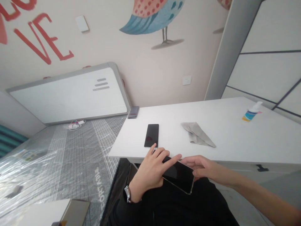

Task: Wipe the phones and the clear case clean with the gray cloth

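A dark-screened smartphone (180,175) with a pale edge is held above my lap, just in front of the table. My left hand (152,169), a watch on its wrist, is closed around the phone's left end, its fingers lying over the top. My right hand (199,166) grips the far right edge between thumb and fingers. On the white table (169,116) a second black smartphone (151,135) lies flat, just beyond my left fingertips. To its right rests a folded grey cloth (197,134).
A pump bottle (252,112) with a blue and yellow label stands at the table's right. A blurred dark object (133,112) sits at the back left corner. Left of the table is a plastic-covered mattress (80,150) with a white box (54,213) and a cable (76,125).
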The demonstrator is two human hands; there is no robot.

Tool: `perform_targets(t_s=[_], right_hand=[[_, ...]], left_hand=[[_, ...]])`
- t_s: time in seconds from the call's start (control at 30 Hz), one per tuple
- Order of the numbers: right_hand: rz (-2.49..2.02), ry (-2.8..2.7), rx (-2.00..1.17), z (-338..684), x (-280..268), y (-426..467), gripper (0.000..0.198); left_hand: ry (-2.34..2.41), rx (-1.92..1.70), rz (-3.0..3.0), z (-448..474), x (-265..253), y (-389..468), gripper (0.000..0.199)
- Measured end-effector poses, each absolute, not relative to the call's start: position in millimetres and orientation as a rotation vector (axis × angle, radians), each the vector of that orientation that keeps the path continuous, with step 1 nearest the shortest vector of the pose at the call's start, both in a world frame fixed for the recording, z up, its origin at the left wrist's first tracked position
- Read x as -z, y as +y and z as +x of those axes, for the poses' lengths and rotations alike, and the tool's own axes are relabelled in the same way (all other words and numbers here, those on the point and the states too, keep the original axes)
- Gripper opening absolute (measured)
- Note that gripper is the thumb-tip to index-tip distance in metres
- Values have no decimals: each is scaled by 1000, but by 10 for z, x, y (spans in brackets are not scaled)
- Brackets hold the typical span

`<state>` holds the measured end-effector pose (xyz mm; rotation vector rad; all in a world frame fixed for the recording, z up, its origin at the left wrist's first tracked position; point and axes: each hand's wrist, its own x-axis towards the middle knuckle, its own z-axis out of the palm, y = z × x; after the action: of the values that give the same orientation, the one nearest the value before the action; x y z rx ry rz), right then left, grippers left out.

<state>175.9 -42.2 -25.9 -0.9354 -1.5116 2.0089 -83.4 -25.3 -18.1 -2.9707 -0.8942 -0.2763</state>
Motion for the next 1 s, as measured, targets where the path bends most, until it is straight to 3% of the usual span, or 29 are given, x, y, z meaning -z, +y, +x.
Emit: perform_targets(t_s=[0.13, 0.6, 1.0], right_hand=[[-868, -1447, -2099, 1729, 329, -543, 54], [-775, -1458, -2054, 1490, 303, -754, 44], [-671, -1424, -2051, 1392, 220, -863, 50]], left_hand=[[-790, 225, -3013, -883, 112, -270, 85], [-581, 2, -2998, -1062, -70, -283, 92], [-544, 71, -3066, -1184, -110, -241, 90]])
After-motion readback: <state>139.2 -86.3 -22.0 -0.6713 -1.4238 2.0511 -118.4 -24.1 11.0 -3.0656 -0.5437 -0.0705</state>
